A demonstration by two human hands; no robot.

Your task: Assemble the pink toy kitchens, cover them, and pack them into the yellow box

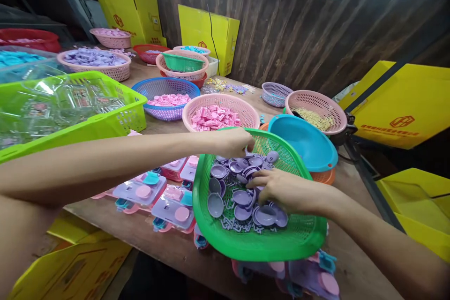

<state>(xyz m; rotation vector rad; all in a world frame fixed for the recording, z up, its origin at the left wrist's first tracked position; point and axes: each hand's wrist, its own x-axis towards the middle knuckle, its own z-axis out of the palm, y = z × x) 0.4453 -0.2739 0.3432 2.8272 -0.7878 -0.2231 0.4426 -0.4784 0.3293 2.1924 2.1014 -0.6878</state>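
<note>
A green plastic basket (228, 243) holds small purple toy dishes (242, 198) and tiny purple hook-like pieces (239, 226). Over its far side is my left hand (235, 143), fingers curled together above the dishes; whatever they hold is hidden. My right hand (286, 190) reaches in from the right, its fingers bent but apart and touching the purple dishes. The basket rests over purple-and-pink toy cases (172, 208) with pink discs and blue clasps, which stand in rows on the table.
Left stands a lime-green basket (130, 103) of clear plastic packaging. Behind are a pink basket (255, 115) of pink pieces and a blue basket (140, 88). To the right, a blue basin (302, 143) sits on an orange basket (323, 177). Yellow cartons (404, 103) surround the wooden table (158, 253).
</note>
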